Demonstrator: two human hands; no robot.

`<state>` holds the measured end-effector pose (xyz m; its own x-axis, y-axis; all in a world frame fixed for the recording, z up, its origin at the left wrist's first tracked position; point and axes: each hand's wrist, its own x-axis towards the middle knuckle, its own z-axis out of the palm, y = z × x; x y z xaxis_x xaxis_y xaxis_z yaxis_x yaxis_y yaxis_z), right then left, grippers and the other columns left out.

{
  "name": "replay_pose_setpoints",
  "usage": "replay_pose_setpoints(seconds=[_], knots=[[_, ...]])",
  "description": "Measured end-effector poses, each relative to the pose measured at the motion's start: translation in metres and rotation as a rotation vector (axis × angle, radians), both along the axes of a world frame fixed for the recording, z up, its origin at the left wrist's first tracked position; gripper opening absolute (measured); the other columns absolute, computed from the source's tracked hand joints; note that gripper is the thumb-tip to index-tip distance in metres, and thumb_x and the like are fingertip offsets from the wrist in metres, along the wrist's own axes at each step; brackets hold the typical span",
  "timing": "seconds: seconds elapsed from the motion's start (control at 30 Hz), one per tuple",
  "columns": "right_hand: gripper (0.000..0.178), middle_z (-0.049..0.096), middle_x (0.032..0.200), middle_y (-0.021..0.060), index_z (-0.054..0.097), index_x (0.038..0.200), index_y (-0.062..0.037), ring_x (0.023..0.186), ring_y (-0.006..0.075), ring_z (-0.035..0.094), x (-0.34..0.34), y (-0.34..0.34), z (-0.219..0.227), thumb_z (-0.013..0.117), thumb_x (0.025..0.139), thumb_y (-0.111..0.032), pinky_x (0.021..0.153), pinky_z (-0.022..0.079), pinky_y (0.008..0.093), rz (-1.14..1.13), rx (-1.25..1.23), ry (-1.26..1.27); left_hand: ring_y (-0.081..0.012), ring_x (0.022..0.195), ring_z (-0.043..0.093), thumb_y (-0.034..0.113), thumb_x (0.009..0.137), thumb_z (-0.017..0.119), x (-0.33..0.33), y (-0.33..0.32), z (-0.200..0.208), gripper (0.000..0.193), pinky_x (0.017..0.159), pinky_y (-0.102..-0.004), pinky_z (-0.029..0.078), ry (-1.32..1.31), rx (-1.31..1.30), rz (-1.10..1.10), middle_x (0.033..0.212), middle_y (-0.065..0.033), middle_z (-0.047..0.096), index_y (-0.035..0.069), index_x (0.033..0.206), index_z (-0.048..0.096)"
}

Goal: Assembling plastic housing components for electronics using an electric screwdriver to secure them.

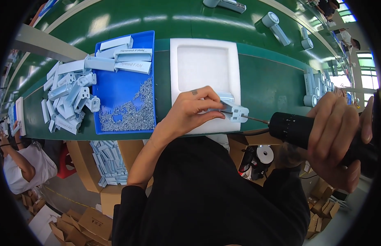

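My left hand [189, 110] pinches a light blue plastic fan part [239, 115] between thumb and fingers, over the near edge of a white foam tray [233, 69]. The part's end, with several cut-out holes, faces right. Wrapped in my right hand [332, 127] is a black electric screwdriver [286, 127], its thin bit pointing left. The bit's tip meets the holed end of the part or sits just before it; I cannot tell which. Whether a screw is on the tip is too small to see.
Left of the foam stands a blue tray [112, 87] with many small screws [133, 117] and several light blue housings [133, 66]. More housings are heaped beside it [65, 98]. Finished-looking fan bodies [276, 28] lie on the green conveyor [166, 24]. A co-worker [28, 166] sits far left.
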<state>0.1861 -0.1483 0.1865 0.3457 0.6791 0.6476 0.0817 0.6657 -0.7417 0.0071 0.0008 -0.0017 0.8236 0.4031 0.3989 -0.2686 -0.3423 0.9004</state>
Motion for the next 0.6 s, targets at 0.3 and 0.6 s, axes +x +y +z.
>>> replay_pose_setpoints(seconds=[0.3, 0.6], knots=[[0.043, 0.051, 0.059, -0.0070, 0.050, 0.106, -0.0029, 0.041, 0.0035, 0.046, -0.004, 0.012, -0.006, 0.065, 0.077, -0.032, 0.045, 0.043, 0.0145, -0.079, 0.011, -0.014, -0.0204, 0.085, 0.067, 0.018, 0.071, 0.094, -0.005, -0.005, 0.003, 0.047, 0.070, -0.0314, 0.057, 0.198, 0.253, 0.288, 0.107, -0.0041, 0.067, 0.009, 0.113, 0.077], [0.046, 0.050, 0.063, -0.0032, 0.054, 0.109, 0.0008, 0.042, 0.0055, 0.043, -0.013, 0.033, -0.013, 0.061, 0.079, -0.034, 0.045, 0.042, 0.0205, -0.090, 0.052, -0.058, -0.0213, 0.093, 0.066, 0.027, 0.076, 0.091, -0.002, -0.011, -0.005, 0.045, 0.072, -0.0340, 0.056, 0.252, 0.352, 0.310, 0.106, -0.0018, 0.067, 0.013, 0.115, 0.072]])
